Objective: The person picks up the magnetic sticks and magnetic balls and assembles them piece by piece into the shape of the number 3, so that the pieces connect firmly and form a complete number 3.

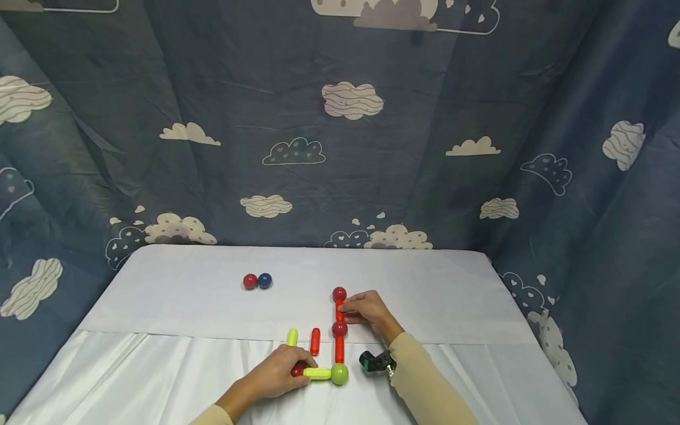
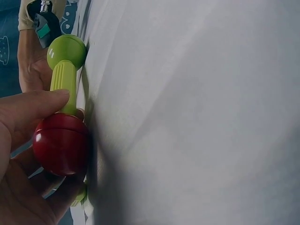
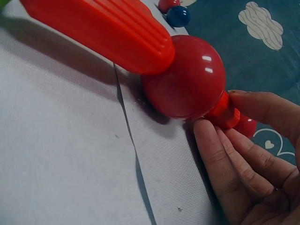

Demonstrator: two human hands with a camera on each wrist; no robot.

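My left hand holds a red ball and the yellow-green rod joined to it, with the thumb on the rod. This rod ends at a green ball. From there a red rod runs away from me to a middle red ball. Beyond it, my right hand pinches another red rod between thumb and fingers. A further red ball caps the far end. Another yellow-green rod sticks out beyond the left hand, its near end hidden.
A loose red rod lies between the two arms of the construction. Farther back on the white-covered table sit a red ball and a blue ball, side by side. Dark cloud-patterned cloth hangs behind.
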